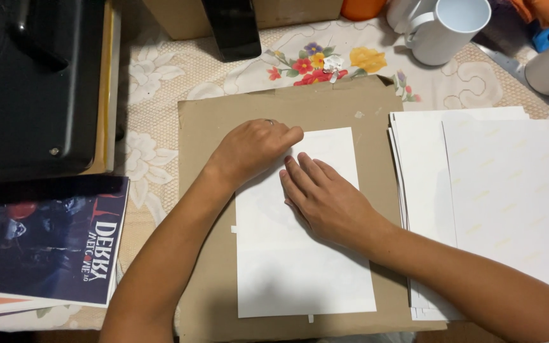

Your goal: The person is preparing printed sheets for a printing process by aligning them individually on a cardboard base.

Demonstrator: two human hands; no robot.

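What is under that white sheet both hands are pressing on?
The white sheet lies on brown cardboard; left hand and right hand rest on top. Anything directly beneath the sheet is covered.

You are looking at a white sheet of paper lying flat and upright-oriented on a brown cardboard sheet, near centre.

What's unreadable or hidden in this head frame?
- White sheet: its top left corner lies under the left hand and right hand, head view.
- Whether either hand pinches anything: fingertips are pressed down or curled under, so I cannot tell.
- Paper stack: cut off by the right edge.
- Black machine: cut off by the top and left edges.
- White mug: top cut off; inside not visible.
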